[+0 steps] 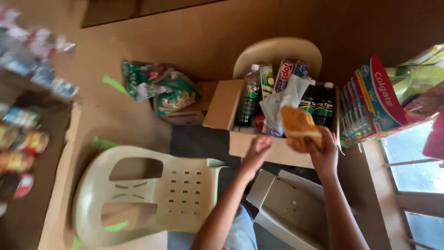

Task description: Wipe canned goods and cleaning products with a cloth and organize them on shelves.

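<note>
Right hand point(324, 153) grip closed on orange cloth point(298, 126) over open cardboard box point(259, 146) holding bottles point(247, 95); left hand point(256, 150) loosely curled, empty, touching box's front wall.

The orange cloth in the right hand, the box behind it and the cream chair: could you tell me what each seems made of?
Orange cloth in the right hand: soft fabric, probably; it folds and droops. Box: brown cardboard, matte, with bent flaps. Cream chair: moulded plastic, smooth, slightly glossy, with punched slots.

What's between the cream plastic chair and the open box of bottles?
In the head view, the left hand and its forearm cross the gap between the chair and the cardboard box, over dark floor.
</note>
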